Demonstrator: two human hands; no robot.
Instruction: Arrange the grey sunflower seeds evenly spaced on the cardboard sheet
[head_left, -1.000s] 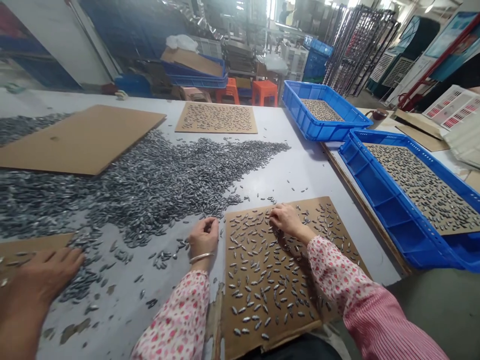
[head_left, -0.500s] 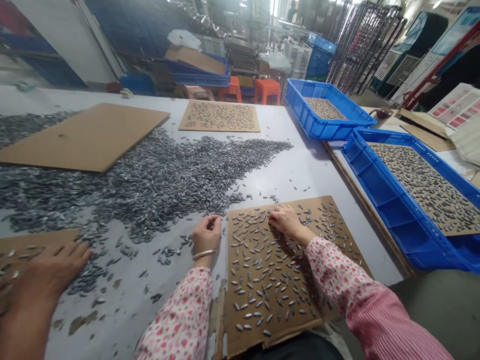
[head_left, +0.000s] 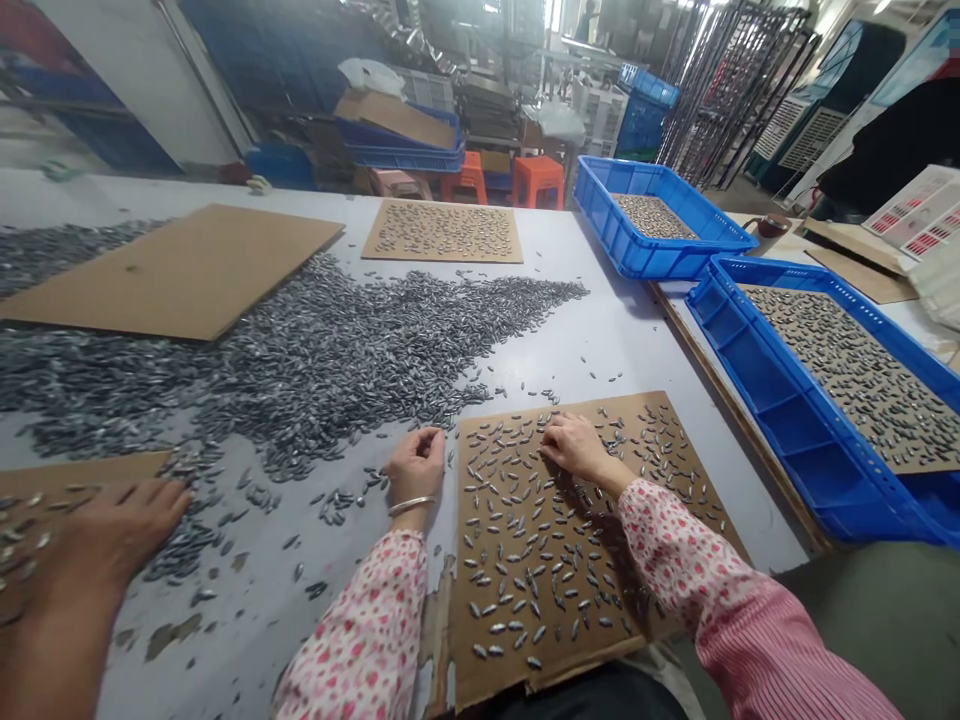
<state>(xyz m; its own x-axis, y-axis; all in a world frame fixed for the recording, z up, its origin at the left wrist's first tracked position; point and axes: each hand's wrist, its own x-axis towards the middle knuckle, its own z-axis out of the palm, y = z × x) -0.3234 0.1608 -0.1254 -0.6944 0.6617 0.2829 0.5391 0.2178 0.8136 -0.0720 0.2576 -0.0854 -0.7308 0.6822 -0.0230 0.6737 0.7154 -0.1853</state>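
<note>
My right hand (head_left: 576,445) rests over the upper middle of a brown cardboard sheet (head_left: 469,690), fingers pinched together and pointing down. Whatever is between those fingertips is hidden. Small silver-grey, spindle-shaped metal pieces (head_left: 517,625) lie spread out singly across the sheet. Just left of the sheet, at the near edge of a big heap of the same pieces (head_left: 360,350), is my left hand (head_left: 416,465), wearing a bangle. Its fingers are curled closed, thumb against forefinger, and I cannot see what they hold. A few loose pieces (head_left: 337,505) lie beside its wrist.
At the left, a co-worker's hand (head_left: 135,520) lies over another cardboard sheet (head_left: 90,470). A bare sheet (head_left: 187,260) covers part of the heap; a filled sheet (head_left: 442,232) lies at the back. Blue crates (head_left: 757,390) holding filled sheets stand at the right.
The view has shifted slightly. Both my hands stay almost in place. More of a dark-clothed person shows at the far right.
</note>
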